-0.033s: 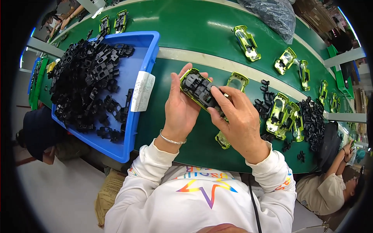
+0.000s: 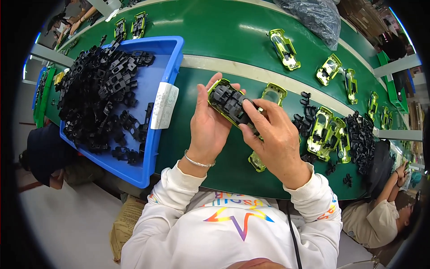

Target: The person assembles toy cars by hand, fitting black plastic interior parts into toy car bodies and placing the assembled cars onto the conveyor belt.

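- Between your palms, the lime toy-car body with black interior (image 2: pixel 230 103) slants upper left to lower right.
- Your left hand (image 2: pixel 209 130) cradles its upper-left part.
- Your right hand (image 2: pixel 280 141), thumb and fingers narrowed, holds its lower-right end.

Lower end of lime-green toy car shell with black plastic insert (image 2: pixel 227 101) kinda buried under right hand (image 2: pixel 277 136); left hand (image 2: pixel 209 129) blocks side facing palm. Another lime-green plastic shell (image 2: pixel 278 89) partly tucked behind right hand too. Print on white paper label (image 2: pixel 165 106) way too tiny to read. Crumpled clear plastic bag (image 2: pixel 314 19) chopped by top edge.
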The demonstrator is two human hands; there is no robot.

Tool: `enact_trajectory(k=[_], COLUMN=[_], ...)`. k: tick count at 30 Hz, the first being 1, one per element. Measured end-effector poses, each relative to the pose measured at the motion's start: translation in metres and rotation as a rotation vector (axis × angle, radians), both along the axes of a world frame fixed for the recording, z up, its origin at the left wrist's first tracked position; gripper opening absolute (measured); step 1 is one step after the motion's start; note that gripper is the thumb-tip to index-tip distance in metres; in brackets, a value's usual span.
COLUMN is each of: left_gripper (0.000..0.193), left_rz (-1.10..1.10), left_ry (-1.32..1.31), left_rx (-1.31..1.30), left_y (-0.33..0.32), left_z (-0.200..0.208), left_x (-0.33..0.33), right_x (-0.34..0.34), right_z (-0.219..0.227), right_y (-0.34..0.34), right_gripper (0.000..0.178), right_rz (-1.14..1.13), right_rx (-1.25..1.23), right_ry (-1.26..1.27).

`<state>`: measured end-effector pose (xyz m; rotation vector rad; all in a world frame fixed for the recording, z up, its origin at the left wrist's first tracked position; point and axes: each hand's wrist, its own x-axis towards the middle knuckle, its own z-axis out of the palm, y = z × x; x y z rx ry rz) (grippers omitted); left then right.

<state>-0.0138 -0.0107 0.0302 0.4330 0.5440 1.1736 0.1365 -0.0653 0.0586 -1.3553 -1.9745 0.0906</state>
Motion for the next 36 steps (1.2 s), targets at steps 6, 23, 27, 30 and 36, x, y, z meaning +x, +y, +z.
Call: enact_trajectory(k=[6, 23, 27, 30, 36], left_gripper=[0.062, 0.058, 0.063, 0.061, 0.068], left_rz=[-0.014, -0.116, -0.125, -0.095, -0.161], left_ry=[0.054, -0.054, -0.024, 0.015, 0.080], left_rx=[0.054, 0.200, 0.248, 0.306, 0.261], left_y=[-0.002, -0.013, -0.018, -0.021, -0.021], left_z=[-0.004, -0.002, -0.001, 0.002, -0.003], left_x=[-0.001, 0.003, 0.009, 0.011, 0.011], right_x=[-0.004, -0.005, -0.007, -0.005, -0.002], right_z=[0.013, 0.020, 0.018, 0.019, 0.028], right_y=[-0.004, -0.004, -0.007, -0.011, -0.014], right_gripper=[0.042, 0.032, 0.030, 0.026, 0.027], right_rz=[-0.013, -0.041, 0.013, 0.000, -0.028], right_rx=[-0.113, -0.020, 0.035, 0.032, -0.005], right_ry=[-0.005, -0.010, -0.020, -0.089, -0.209])
